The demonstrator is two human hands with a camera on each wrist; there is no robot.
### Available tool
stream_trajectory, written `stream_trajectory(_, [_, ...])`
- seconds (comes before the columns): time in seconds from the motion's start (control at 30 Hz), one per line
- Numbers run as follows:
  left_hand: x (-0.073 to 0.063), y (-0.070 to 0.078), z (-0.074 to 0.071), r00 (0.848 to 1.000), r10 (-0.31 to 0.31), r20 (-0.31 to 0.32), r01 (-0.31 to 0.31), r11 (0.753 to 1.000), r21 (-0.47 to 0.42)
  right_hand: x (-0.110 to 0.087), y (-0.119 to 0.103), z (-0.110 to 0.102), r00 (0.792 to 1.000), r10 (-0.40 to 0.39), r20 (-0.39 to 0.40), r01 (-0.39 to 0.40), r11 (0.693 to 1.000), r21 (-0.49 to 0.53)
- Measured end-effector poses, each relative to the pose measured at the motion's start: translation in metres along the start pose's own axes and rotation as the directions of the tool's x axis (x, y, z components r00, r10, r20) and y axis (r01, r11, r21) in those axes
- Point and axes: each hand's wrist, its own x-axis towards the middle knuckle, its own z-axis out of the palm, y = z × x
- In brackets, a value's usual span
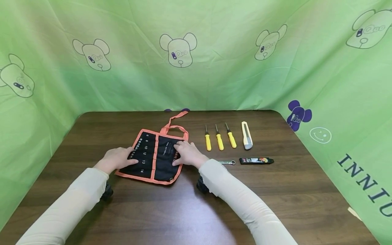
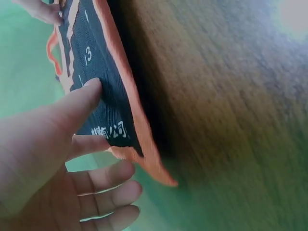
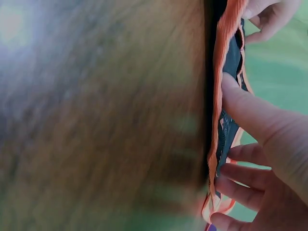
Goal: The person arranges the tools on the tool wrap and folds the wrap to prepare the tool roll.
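A black tool pouch [image 1: 165,173] with orange edging lies on the table, its strap [image 1: 174,117] trailing toward the back. Numbers run down its left half. My left hand [image 1: 119,159] touches the pouch's left side, its thumb on the black cloth; in the left wrist view the fingers [image 2: 108,197] are extended past the edge. On the right side rests my right hand [image 1: 190,154], thumb and fingers spread over the cloth and the orange edge. Beside my right forearm a wrench [image 1: 228,162] shows only its ring end; the rest is hidden.
Right of the pouch lie three yellow-handled screwdrivers [image 1: 219,142], a white utility knife [image 1: 246,135] and a slim black case [image 1: 256,161]. A green printed cloth [image 1: 214,85] hangs around the back and sides of the wooden table [image 1: 291,204].
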Motion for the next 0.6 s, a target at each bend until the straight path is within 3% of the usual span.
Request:
stream_trajectory(0.23, [-0.001, 0.003, -0.003, 0.996, 0.060, -0.067, -0.059, 0.998, 0.019, 0.001, 0.008, 0.000, 0.997, -0.026, -0.072, 0.029, 0.999, 0.031])
stream_trajectory(0.4, [0.000, 0.002, 0.001, 0.980, 0.140, -0.143, -0.134, 0.990, 0.051, 0.000, 0.011, -0.002, 0.991, -0.054, -0.123, 0.064, 0.995, 0.081])
stream_trajectory(0.53, [0.003, 0.000, 0.007, 0.965, 0.190, -0.179, -0.186, 0.982, 0.042, 0.001, 0.012, -0.002, 0.992, -0.055, -0.114, 0.067, 0.992, 0.106])
stream_trajectory(0.6, [0.004, 0.000, 0.009, 0.965, 0.194, -0.177, -0.192, 0.981, 0.026, 0.001, 0.013, -0.001, 0.993, -0.054, -0.106, 0.065, 0.992, 0.108])
